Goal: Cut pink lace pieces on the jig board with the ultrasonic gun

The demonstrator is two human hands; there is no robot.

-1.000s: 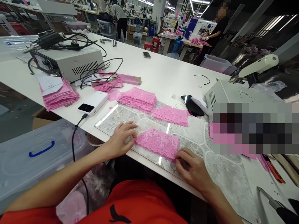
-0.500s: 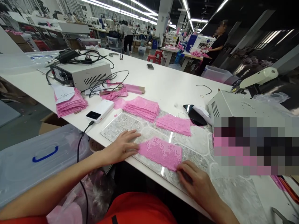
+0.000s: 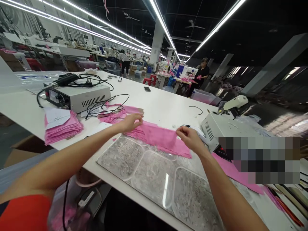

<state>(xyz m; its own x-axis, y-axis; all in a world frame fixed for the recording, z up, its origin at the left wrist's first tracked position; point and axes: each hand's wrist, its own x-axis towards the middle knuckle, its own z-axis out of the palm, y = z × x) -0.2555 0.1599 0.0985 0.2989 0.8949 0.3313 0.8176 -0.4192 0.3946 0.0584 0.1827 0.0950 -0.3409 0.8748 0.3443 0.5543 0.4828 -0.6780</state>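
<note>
A: The pink lace piece (image 3: 158,136) hangs stretched between our two hands, lifted off the grey patterned mat (image 3: 154,179) and held just above the mat's far edge. Why hold it that way, do you think?

B: We judge that gripping it at both ends keeps the thin lace flat and taut, so it does not fold on itself. Our left hand (image 3: 131,122) pinches the left end, fingers closed on the fabric's top corner.

A: And our right hand (image 3: 190,138) is closed on the right end, thumb and fingers together over the edge. So the lace lies directly between the hands, touching both, with its lower edge trailing on more pink lace beyond the mat's far side.

B: Yes. That lace behind the mat looks like the stack of pink pieces (image 3: 139,133), and our piece hovers right over it. We cannot tell whether it touches the stack along its whole length.

A: Left of the mat, well apart, sits another pink pile with a paper slip (image 3: 63,125) on top. Farther behind it stands the grey box unit (image 3: 79,98) with its black cables.

B: To the right of the mat there is a white machine (image 3: 223,128). A person in dark clothes works far beyond the mat, well apart from our hands.
</note>
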